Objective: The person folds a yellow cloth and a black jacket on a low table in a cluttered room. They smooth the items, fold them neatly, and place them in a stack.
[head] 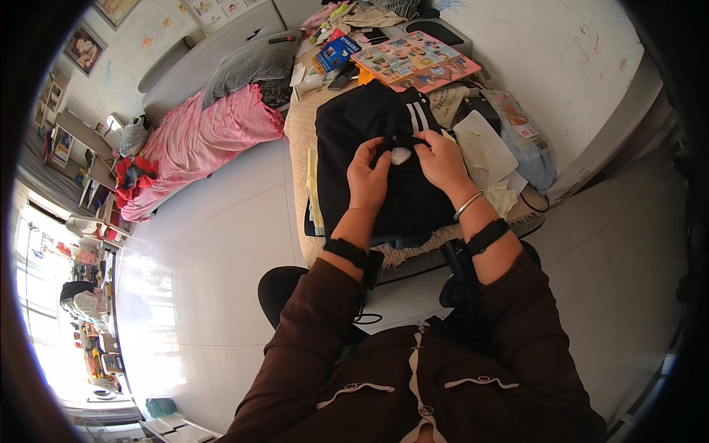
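Note:
A black garment with white stripes (354, 183) lies in a pile on the beige quilted cover of a sofa seat. My left hand (369, 171) pinches a small black piece of fabric (394, 141) between thumb and fingers, above the pile. On the other side of that piece, my right hand (441, 160) pinches its edge too. A small white patch (400, 156) shows between the hands; what it belongs to cannot be told. Pale yellow cloth (314, 185) sticks out from under the pile at the left.
Behind the pile lie a pink illustrated board (415, 61), a blue box or booklet (337, 53) and a grey cushion (252, 66). Papers (482, 149) and plastic bags (526, 149) lie at the right by the wall. A pink cover (210, 133) drapes the sofa at the left.

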Demonstrator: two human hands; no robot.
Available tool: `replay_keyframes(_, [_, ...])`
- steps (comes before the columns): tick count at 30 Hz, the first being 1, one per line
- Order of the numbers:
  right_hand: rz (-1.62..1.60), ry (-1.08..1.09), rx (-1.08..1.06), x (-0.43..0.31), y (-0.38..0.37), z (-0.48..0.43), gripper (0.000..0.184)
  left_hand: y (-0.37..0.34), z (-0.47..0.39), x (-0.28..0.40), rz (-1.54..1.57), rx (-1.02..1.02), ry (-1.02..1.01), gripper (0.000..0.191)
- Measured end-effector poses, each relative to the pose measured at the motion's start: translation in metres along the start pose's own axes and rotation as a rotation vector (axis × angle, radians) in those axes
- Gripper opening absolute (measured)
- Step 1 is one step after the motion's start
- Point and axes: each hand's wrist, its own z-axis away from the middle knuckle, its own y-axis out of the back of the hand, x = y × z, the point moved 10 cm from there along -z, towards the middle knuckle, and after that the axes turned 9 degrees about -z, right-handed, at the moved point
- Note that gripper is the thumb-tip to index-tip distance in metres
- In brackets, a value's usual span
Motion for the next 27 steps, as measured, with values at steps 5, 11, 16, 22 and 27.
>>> replay_keyframes(5, [-0.106,0.048,0.122,-0.016,0.011,0.011,0.023,0.001,-0.003,-0.004,0.054,-0.021,0.028,0.028])
replay_keyframes(11, [0.16,0.312,-0.023,-0.067,0.003,0.032,0.031,0.003,-0.003,-0.014,0.099,-0.006,0.091,0.028])
replay_keyframes(16, [0.185,0.244,0.109,-0.06,0.011,0.029,0.017,-0.001,-0.002,-0.011,0.076,-0.05,0.075,0.026])
replay_keyframes(22, [0.008,0.147,0.117,-0.025,0.009,0.014,0.017,0.001,-0.001,-0.007,0.034,0.014,0.008,0.022])
replay_keyframes(27, [-0.18,0.072,0.118,-0.003,0.008,0.011,0.019,0.001,-0.003,-0.009,0.043,0.016,-0.001,0.02])
